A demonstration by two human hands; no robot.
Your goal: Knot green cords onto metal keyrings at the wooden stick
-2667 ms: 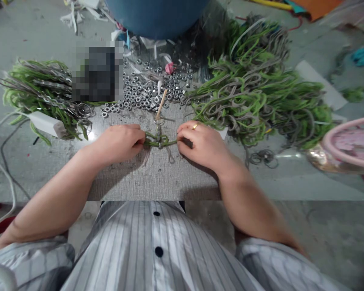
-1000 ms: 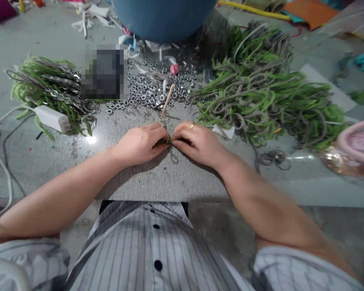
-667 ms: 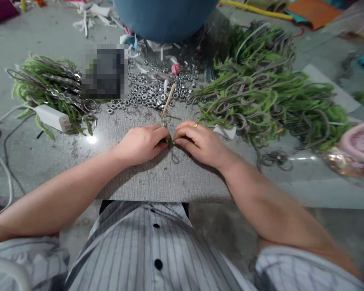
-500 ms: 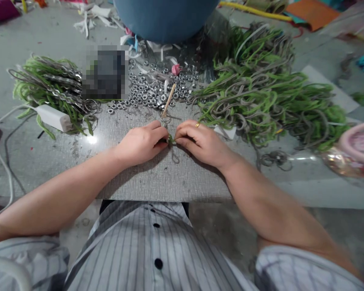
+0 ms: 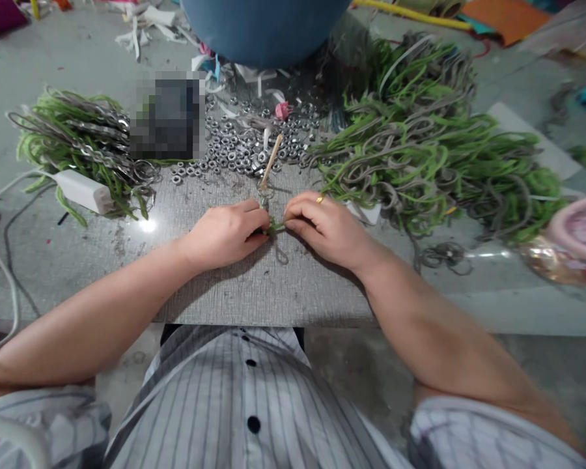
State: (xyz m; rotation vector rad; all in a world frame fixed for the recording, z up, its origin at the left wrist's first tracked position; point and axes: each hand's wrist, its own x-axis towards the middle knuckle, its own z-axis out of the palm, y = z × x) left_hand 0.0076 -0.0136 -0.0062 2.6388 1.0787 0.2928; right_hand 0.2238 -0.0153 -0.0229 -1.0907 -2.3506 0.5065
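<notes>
Near the table's front edge, my left hand (image 5: 229,234) pinches a green and grey cord (image 5: 279,227) from the left. My right hand (image 5: 325,228), with a ring on one finger, pinches the same cord from the right. A short green stretch shows between the fingertips, and a grey loop (image 5: 282,256) of it lies on the table just below. Right above the hands stands a thin wooden stick (image 5: 272,161), with a metal ring (image 5: 265,192) at its lower end. How the cord joins the ring is hidden by my left fingers.
Several metal nuts (image 5: 239,153) lie scattered beyond the hands, before a blue tub (image 5: 268,29). A big heap of green and grey cords (image 5: 420,156) spreads to the right. At left lie corded pieces with metal nuts (image 5: 83,137) and a white adapter (image 5: 84,191) with its cable.
My right hand has shifted very slightly right, away from my left, and a little more green cord shows between them. Otherwise the scene looks the same.
</notes>
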